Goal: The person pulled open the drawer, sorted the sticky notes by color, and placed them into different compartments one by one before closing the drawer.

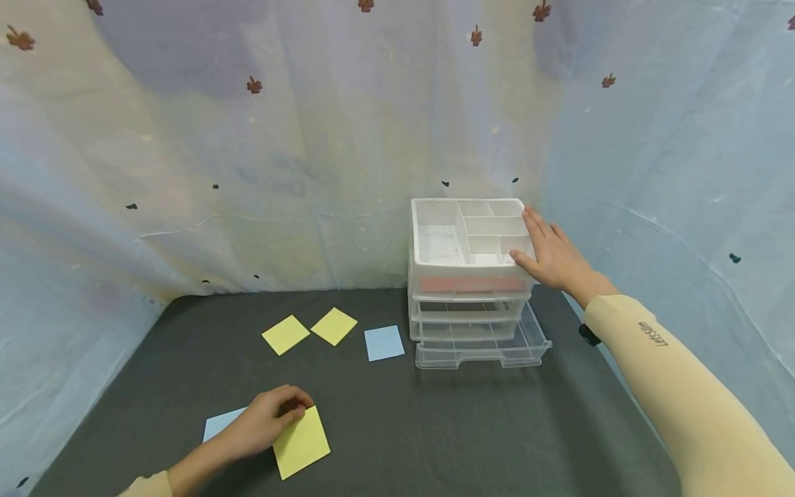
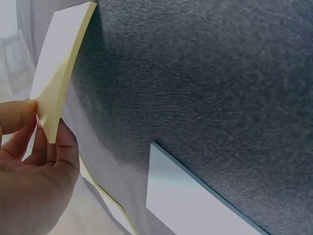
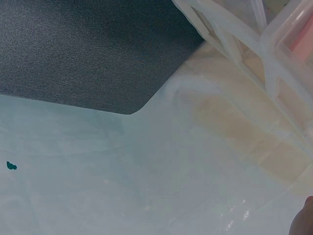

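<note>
My left hand (image 1: pixel 263 420) pinches a yellow sticky note pad (image 1: pixel 304 445) by one corner, thumb on one face and fingers on the other. In the left wrist view the pad (image 2: pixel 61 58) is tilted up off the dark surface. Partly behind that hand lies a blue sticky note pad (image 1: pixel 219 423). My right hand (image 1: pixel 553 257) rests with extended fingers on the right top edge of a white drawer organizer (image 1: pixel 472 274). Its clear bottom drawer (image 1: pixel 436 359) is pulled out. The right wrist view shows just a bit of the hand (image 3: pixel 301 221).
Two yellow sticky note pads (image 1: pixel 286 335) and another blue one (image 1: pixel 384 343) lie left of the organizer. Something reddish (image 1: pixel 472 284) shows in its upper drawer. A patterned curtain (image 1: pixel 348 138) encloses the dark table (image 1: pixel 397 421) at the back and sides.
</note>
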Action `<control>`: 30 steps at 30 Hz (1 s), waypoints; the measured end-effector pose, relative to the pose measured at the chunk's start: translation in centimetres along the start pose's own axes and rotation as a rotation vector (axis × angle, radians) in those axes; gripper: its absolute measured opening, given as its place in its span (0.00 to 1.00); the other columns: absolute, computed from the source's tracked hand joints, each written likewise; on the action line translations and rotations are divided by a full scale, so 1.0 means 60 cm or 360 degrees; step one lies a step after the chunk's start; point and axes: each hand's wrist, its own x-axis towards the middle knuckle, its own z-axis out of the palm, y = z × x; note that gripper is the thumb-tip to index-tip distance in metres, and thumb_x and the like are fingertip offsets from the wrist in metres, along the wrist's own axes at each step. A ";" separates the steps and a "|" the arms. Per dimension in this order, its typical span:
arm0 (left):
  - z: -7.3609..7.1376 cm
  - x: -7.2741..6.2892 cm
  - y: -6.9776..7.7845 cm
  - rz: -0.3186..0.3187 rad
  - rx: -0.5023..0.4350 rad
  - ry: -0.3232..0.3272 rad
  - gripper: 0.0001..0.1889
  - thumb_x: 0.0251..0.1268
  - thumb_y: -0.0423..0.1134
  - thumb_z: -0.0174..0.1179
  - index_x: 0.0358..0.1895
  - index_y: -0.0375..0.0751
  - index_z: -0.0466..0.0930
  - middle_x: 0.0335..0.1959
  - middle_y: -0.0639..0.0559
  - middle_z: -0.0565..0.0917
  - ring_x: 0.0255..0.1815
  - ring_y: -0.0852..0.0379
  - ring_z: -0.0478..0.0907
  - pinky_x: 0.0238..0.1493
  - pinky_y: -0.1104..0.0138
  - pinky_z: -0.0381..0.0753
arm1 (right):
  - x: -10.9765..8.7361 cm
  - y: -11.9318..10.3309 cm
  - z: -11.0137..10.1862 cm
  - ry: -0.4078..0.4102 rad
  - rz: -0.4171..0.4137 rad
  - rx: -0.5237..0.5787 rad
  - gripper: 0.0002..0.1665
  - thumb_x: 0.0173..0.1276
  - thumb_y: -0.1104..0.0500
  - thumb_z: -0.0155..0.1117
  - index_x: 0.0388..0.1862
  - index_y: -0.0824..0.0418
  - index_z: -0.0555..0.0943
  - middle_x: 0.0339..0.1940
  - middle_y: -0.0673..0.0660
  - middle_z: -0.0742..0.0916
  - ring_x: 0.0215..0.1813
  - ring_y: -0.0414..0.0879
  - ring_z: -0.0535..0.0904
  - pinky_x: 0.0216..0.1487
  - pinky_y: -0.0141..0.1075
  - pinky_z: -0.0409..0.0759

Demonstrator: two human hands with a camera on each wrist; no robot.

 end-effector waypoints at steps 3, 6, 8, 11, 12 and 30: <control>-0.003 0.002 0.005 -0.0009 -0.0038 -0.0034 0.05 0.75 0.35 0.64 0.48 0.45 0.86 0.44 0.57 0.85 0.40 0.65 0.79 0.37 0.68 0.80 | 0.000 0.000 0.000 -0.0001 0.0004 0.0002 0.53 0.82 0.38 0.49 0.86 0.64 0.35 0.88 0.63 0.43 0.85 0.66 0.45 0.82 0.62 0.40; -0.006 0.004 0.011 0.0008 -0.0067 -0.0062 0.05 0.76 0.36 0.63 0.49 0.45 0.86 0.45 0.56 0.86 0.41 0.64 0.81 0.38 0.67 0.81 | 0.000 0.000 -0.001 -0.0003 0.0010 0.0004 0.53 0.82 0.39 0.49 0.86 0.64 0.35 0.88 0.63 0.43 0.85 0.66 0.45 0.82 0.62 0.39; -0.007 0.006 0.014 0.0016 -0.0074 -0.0072 0.06 0.76 0.36 0.62 0.49 0.46 0.85 0.45 0.56 0.86 0.42 0.64 0.82 0.39 0.67 0.82 | 0.000 0.001 -0.001 -0.0006 0.0014 0.0000 0.53 0.83 0.38 0.49 0.86 0.64 0.35 0.88 0.63 0.43 0.85 0.66 0.44 0.82 0.62 0.39; -0.006 0.010 0.019 0.0022 -0.0062 -0.0064 0.06 0.77 0.37 0.61 0.50 0.48 0.85 0.46 0.57 0.86 0.44 0.63 0.82 0.41 0.66 0.82 | 0.000 0.000 -0.002 -0.0012 0.0019 -0.0003 0.54 0.83 0.38 0.49 0.86 0.64 0.35 0.88 0.63 0.43 0.85 0.65 0.44 0.82 0.61 0.39; -0.005 0.012 0.021 0.0026 -0.0058 -0.0052 0.06 0.77 0.37 0.61 0.50 0.48 0.85 0.46 0.58 0.86 0.44 0.63 0.82 0.42 0.66 0.83 | 0.000 0.000 -0.002 -0.0013 0.0021 -0.0007 0.54 0.83 0.38 0.48 0.86 0.63 0.35 0.88 0.63 0.43 0.85 0.65 0.44 0.82 0.61 0.39; 0.028 0.059 0.074 0.0158 -0.0168 0.0308 0.12 0.79 0.36 0.59 0.59 0.50 0.83 0.48 0.60 0.82 0.48 0.62 0.79 0.47 0.66 0.82 | 0.001 0.002 0.001 -0.0015 0.0034 -0.0003 0.53 0.83 0.37 0.48 0.87 0.63 0.35 0.88 0.62 0.42 0.85 0.66 0.44 0.82 0.61 0.39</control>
